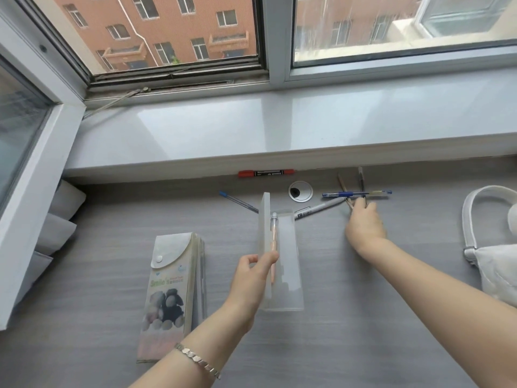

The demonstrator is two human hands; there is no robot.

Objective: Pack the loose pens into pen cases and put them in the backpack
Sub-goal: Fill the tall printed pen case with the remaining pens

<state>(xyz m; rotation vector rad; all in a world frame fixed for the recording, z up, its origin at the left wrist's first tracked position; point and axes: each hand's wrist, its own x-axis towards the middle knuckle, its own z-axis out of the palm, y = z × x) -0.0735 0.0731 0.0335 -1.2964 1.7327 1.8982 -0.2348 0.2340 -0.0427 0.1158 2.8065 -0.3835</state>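
Observation:
A clear plastic pen case (288, 264) lies open on the grey desk, its lid raised on the left side. My left hand (251, 275) holds the lid's edge. One pink pen (273, 233) lies inside the case. My right hand (363, 224) reaches to a cluster of loose pens at the back and pinches a dark pen (361, 182) and a tan one (343, 186). A blue pen (355, 194) lies across them. A white marker (319, 208), a blue-capped pen (237, 201) and a red-capped marker (265, 173) lie nearby. A printed flap case (170, 292) lies shut on the left.
A white backpack (492, 256) with a looped handle sits at the right edge. A round cable grommet (300, 191) is set in the desk behind the clear case. A wide grey windowsill (279, 130) runs along the back under the windows.

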